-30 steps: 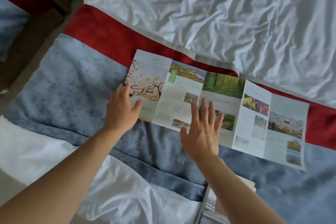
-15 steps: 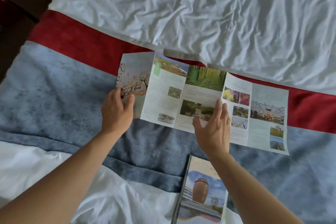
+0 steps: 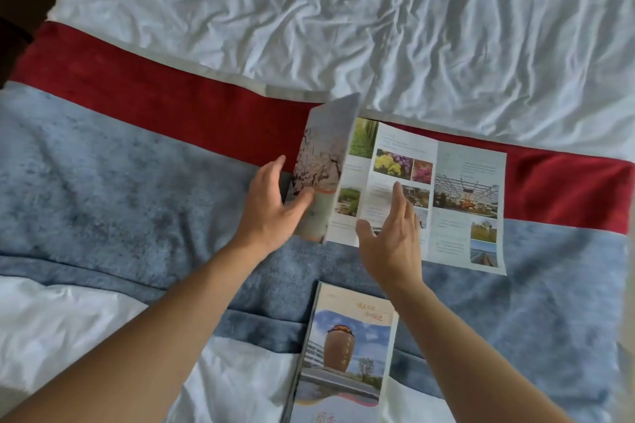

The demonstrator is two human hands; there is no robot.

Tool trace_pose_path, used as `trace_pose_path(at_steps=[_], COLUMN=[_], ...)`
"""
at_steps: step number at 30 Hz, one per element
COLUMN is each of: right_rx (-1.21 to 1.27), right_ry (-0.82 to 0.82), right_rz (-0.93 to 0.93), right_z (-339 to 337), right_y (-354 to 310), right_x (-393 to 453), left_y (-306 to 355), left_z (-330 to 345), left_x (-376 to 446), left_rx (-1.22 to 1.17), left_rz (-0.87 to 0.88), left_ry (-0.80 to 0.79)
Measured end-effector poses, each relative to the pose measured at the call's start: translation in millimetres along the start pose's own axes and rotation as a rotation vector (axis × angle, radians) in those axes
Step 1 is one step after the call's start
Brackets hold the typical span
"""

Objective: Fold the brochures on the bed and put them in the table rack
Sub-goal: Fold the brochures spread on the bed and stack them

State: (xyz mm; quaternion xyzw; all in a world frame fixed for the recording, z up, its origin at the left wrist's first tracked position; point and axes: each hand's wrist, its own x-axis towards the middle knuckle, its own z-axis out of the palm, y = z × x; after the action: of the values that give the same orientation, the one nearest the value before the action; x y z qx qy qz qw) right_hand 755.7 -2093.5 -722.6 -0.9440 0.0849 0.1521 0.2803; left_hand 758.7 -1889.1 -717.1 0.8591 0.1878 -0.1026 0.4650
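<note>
Brochures number two on this bed: nearest the wrists, between the forearms, a folded brochure (image 3: 347, 350) lies flat with a brown jar on its cover, and just beyond the hands an unfolded brochure (image 3: 429, 196) stretches across the blue blanket (image 3: 120, 189). The left hand (image 3: 269, 206) grips the brochure's left end, thumb on the blossom-printed face and fingers behind, and holds that flap tilted up and over toward the right. The right hand (image 3: 391, 240), released and flat with fingers straight, is over the panels just right of the raised flap; whether the fingertips press the paper cannot be told. Past both hands run one red band (image 3: 171, 106) of the cover and then one crumpled white sheet (image 3: 343, 10).

The table rack is nowhere in view, so both brochures remain on the bed. Judging by the lifted flap, the fold is under way and not yet creased.

The soft, rumpled bedding is the likely hazard: with no firm backing, the flap could land off its printed crease and set a crooked fold. If the right hand is not bearing down, the far panels could also slide or buckle as the left hand swings across.
</note>
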Motion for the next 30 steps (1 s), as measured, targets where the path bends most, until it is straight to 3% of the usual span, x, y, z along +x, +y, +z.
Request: trace_pose_path(at_steps=[4, 10, 16, 20, 24, 30], right_rx=[-0.139, -0.187, -0.086, -0.065, 0.18, 0.545], right_ry=[0.06, 0.138, 0.166, 0.141, 0.091, 0.061], right_rz=[0.04, 0.252, 0.352, 0.325, 0.333, 0.351], right_z=[-22.6, -52.5, -65.0, -63.2, -68.5, -86.0], right_y=[32.9, 77.6, 98.9, 91.3, 85.5, 81.2], right_x=[7.7, 20.7, 30.1, 30.9, 32.8, 32.8], left_y=[15.0, 28.4, 34.9, 50.7, 74.2, 100.1], left_z=[30.8, 55.5, 67.8, 82.8, 103.4, 144.0], left_x=[-0.2, 9.9, 13.7, 13.2, 13.7, 3.8], left_rx=[0.153, 0.256, 0.174, 0.057, -0.137, -0.037], left_rz=[0.063, 0.001, -0.054, -0.068, -0.121, -0.015], left_ry=[-0.004, 0.022, 0.152, 0.129, 0.065, -0.037])
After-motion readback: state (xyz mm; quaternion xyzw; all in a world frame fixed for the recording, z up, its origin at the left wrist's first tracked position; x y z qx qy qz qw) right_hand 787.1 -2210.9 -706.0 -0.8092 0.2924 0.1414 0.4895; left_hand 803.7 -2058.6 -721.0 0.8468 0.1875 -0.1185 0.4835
